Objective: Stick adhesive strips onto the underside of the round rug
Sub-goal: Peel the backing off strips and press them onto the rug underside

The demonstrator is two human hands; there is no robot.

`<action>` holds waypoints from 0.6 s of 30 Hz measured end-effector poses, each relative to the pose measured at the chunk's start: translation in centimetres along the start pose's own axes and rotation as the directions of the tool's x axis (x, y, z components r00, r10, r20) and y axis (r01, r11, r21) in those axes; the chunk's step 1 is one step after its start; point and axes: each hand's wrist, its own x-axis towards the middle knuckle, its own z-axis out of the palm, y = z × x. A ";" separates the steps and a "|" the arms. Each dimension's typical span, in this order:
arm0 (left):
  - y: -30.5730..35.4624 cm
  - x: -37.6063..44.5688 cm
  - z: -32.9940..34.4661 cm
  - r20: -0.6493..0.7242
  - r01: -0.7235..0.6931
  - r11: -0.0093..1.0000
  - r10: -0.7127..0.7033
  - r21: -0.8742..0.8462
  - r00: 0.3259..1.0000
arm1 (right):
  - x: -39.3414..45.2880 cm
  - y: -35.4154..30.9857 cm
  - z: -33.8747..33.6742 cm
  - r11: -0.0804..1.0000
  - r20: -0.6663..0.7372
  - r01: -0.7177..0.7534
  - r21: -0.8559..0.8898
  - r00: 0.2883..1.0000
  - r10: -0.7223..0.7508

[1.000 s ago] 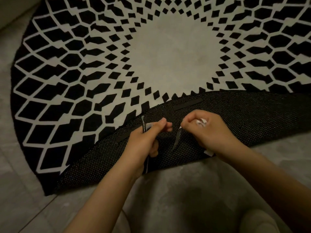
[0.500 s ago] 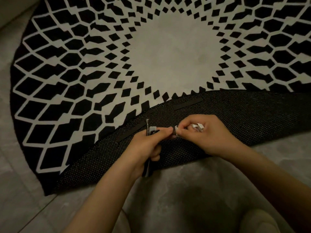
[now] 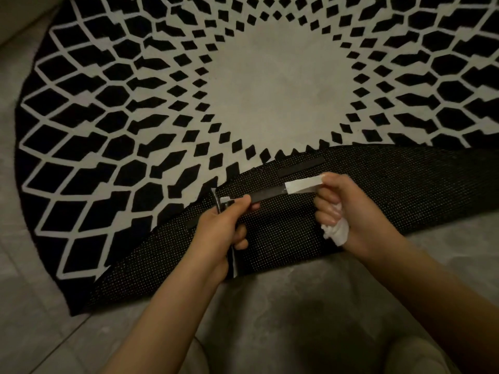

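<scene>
Two grips | left hand [image 3: 224,228] pinches strip [image 3: 266,196] | right hand [image 3: 348,211] pinches backing [image 3: 303,184] | strip ends hidden

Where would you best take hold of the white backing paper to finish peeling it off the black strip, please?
Probably at its free end, where the right hand already pinches the white backing paper, coming from the right: that end is lifted, while the left hand grips the black strip.

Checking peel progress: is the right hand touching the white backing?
Touching. The head view shows the right hand pinching the end of the white backing, which is pulled partly off the black strip.
</scene>
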 end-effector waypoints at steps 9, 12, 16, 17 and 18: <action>-0.5 0.3 -1.2 -0.122 0.014 0.999 -0.019 -0.045 0.992 | 0.8 -1.9 -1.8 0.975 -0.068 0.060 0.213 0.997 -0.046; -0.4 0.5 -2.2 -0.185 0.005 0.997 -0.018 -0.071 0.983 | 0.8 -3.3 -2.5 0.979 -0.136 0.157 0.131 0.981 -0.139; -0.1 0.6 -3.0 -0.229 -0.050 0.999 0.043 -0.021 0.973 | 0.4 -5.3 -3.4 0.963 -0.255 0.250 0.101 0.942 -0.218; 0.0 0.6 -3.0 -0.221 -0.061 0.998 0.058 -0.007 0.973 | 0.3 -5.6 -3.5 0.958 -0.271 0.263 0.115 0.936 -0.224; 0.0 0.6 -2.8 -0.211 -0.069 0.998 0.069 0.007 0.975 | 0.4 -5.7 -3.6 0.952 -0.278 0.271 0.143 0.934 -0.224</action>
